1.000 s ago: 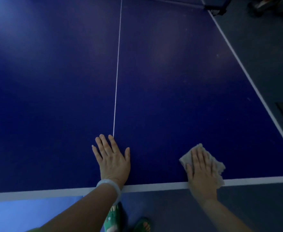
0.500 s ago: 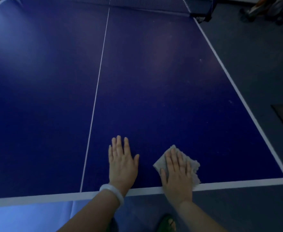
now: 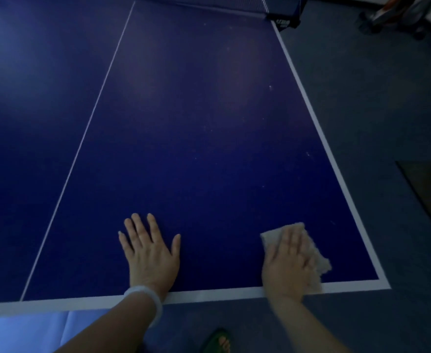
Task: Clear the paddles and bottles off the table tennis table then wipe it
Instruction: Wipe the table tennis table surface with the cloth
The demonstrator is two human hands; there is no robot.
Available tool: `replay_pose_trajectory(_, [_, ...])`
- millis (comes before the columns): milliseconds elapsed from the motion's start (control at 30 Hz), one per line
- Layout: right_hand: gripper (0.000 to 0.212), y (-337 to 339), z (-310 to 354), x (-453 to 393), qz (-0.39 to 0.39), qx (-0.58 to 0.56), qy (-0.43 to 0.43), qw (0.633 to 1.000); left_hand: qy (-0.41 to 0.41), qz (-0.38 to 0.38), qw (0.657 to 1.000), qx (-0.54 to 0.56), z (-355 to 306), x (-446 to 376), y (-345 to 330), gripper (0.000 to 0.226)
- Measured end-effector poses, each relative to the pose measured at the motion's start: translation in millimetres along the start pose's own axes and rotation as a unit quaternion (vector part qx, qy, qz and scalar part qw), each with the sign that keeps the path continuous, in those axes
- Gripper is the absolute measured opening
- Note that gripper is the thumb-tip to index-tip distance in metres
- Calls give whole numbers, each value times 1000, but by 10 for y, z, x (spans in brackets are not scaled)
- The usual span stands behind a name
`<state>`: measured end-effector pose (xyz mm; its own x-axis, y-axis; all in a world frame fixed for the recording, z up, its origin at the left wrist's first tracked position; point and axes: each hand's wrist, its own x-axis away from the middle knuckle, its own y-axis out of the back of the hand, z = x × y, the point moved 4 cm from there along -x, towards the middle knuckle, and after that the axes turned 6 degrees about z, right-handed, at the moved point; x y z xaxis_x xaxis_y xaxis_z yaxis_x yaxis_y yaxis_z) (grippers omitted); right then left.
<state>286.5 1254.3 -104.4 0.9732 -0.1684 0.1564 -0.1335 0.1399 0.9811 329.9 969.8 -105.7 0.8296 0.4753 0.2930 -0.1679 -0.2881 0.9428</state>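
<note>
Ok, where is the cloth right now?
In the head view the cloth lies flat under the right hand, near the table's near-right corner, just inside the white end line.

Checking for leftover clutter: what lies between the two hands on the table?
Nothing: the head view shows only bare blue table between the left hand and the right hand on the cloth.

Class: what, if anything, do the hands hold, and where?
The right hand presses flat on the cloth's middle; the left hand lies flat on the table tennis table.

Left hand (image 3: 149,253) flat, fingers (image 3: 138,225) spread, right hand (image 3: 287,261) pressing down flat
</note>
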Motion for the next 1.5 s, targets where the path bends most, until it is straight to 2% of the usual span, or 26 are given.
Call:
replay_pose_trajectory(67, [64, -90, 429, 146, 22, 7, 128, 992, 4, -1, 1000, -3, -15, 1, -7, 89])
replay_pose_trajectory(167, [62, -125, 661, 157, 61, 36, 363, 929, 6, -10, 1000, -6, -27, 6, -19, 88])
replay_pose_trajectory(233, [60, -42, 447, -114, 65, 57, 425, 901, 4, -14, 1000, -3, -33, -2, -39, 86])
replay_pose_trajectory(267, [59, 4, 284, -301, 56, 62, 409, 909, 4, -16, 1000, -4, -36, -3, -50, 85])
replay_pose_trajectory(300, [58, 70, 97, -518, 42, 52, 354, 933, 2, -21, 1000, -6, -38, -4, -54, 83])
replay_pose_trajectory(367, [58, 197, -255, -874, 45, 14, 152, 987, -3, -26, 1000, -10, -40, -4, -67, 82])
replay_pose_trajectory(433, [59, 230, -313, -920, 52, -25, -18, 998, -2, -27, 1000, -14, -23, -15, -76, 82])
replay_pose_trajectory(467, [61, 207, -183, -845, 48, -32, -46, 997, 0, -31, 999, -16, -15, -17, -77, 83])
replay_pose_trajectory(500, [61, 165, 12, -734, 42, -26, -32, 998, 1, -34, 999, -18, -17, -17, -70, 85])
replay_pose_trajectory(533, [61, 104, 249, -609, 29, -15, 17, 999, 2, -34, 999, -20, -17, -21, -69, 87])
replay_pose_trajectory(600, [61, -25, 762, -381, 34, 10, 158, 987, 2, -32, 999, -22, -25, -34, -70, 89])
replay_pose_trajectory(667, [63, -99, 1169, -305, 71, 38, 296, 952, 2, -33, 999, -24, -34, -36, -72, 88])
replay_pose_trajectory(767, [65, 7, 1415, -581, 119, 68, 396, 908, 4, -40, 999, -24, -33, -32, -70, 86])
replay_pose_trajectory(833, [59, 147, 1279, -996, 129, 64, 356, 923, 4, -41, 999, -23, -29, -25, -78, 85])
replay_pose_trajectory(900, [60, 324, 812, -1456, 98, 60, 233, 966, 4, -46, 999, -20, -25, -18, -78, 84])
replay_pose_trajectory(967, [63, 455, 182, -1717, 78, 41, 105, 991, 1, -44, 999, -19, -25, -20, -86, 84])
replay_pose_trajectory(1033, [62, 497, -213, -1704, 96, -5, -4, 995, -1, -46, 999, -19, -24, -29, -87, 84])
replay_pose_trajectory(1100, [62, 441, -167, -1503, 93, -41, -96, 990, 1, -40, 999, -25, -17, -25, -88, 84])
replay_pose_trajectory(1133, [61, 379, -7, -1370, 91, -38, -117, 988, 2, -37, 999, -26, -15, -22, -83, 84])
replay_pose_trajectory(1167, [61, 326, 236, -1211, 91, -29, -100, 990, 3, -35, 999, -26, -14, -19, -77, 85])
replay_pose_trajectory(1200, [61, 220, 483, -1057, 82, -11, -45, 996, 4, -31, 999, -24, -15, -18, -68, 85])
replay_pose_trajectory(1267, [62, 20, 986, -648, 45, 28, 127, 990, 3, -23, 999, -23, -20, -14, -60, 85])
replay_pose_trajectory(1367, [62, -124, 1181, -261, 67, 54, 359, 929, 1, -19, 1000, -21, -3, -12, -43, 86])
replay_pose_trajectory(1433, [63, -65, 848, -446, 82, 60, 404, 909, 3, -22, 1000, -20, 7, -21, -47, 87])
replay_pose_trajectory(1467, [65, -25, 597, -602, 70, 68, 379, 920, 3, -24, 1000, -19, 5, -18, -52, 87])
replay_pose_trajectory(1500, [66, 29, 291, -787, 48, 64, 318, 945, 1, -27, 999, -17, -1, -13, -54, 87])
